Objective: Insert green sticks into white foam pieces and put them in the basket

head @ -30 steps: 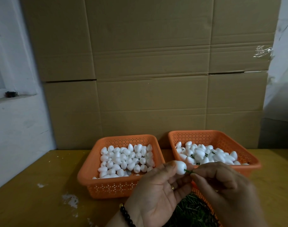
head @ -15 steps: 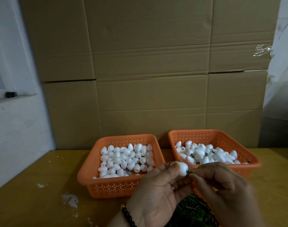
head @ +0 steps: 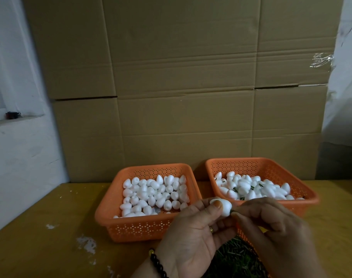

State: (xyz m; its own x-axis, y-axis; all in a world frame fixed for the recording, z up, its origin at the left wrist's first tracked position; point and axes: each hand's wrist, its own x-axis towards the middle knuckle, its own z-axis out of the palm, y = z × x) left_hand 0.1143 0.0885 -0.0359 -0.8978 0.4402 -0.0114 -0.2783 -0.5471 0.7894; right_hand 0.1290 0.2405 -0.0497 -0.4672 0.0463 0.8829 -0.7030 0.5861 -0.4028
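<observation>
Change, head view: since one second ago we see less of the green stick [head: 232, 211]; before, a clear piece of it showed between foam and fingers, now only a short dark end shows at the foam's tip.
Meaning: we judge the stick is almost fully pushed in, so this piece is close to ready for the right basket [head: 309, 199].
Left hand [head: 193, 235]: thumb and curled fingers pinch the white foam piece [head: 223, 206]; the thumb nail lies on its 9 o'clock side.
Right hand [head: 271, 221]: fingertips are pressed together on the stick end, at 3 o'clock of the foam; how deep the stick sits we cannot tell.
Foam piece: held in the air in front of the near rim, between the two baskets, touching neither.
Left basket [head: 105, 213]: at 9 o'clock of the hands, holds plain foam pieces.
Right basket: at 1 o'clock, holds pieces with green ends.
Loose sticks [head: 233, 257]: a green heap at 6 o'clock, below the hands.
</observation>
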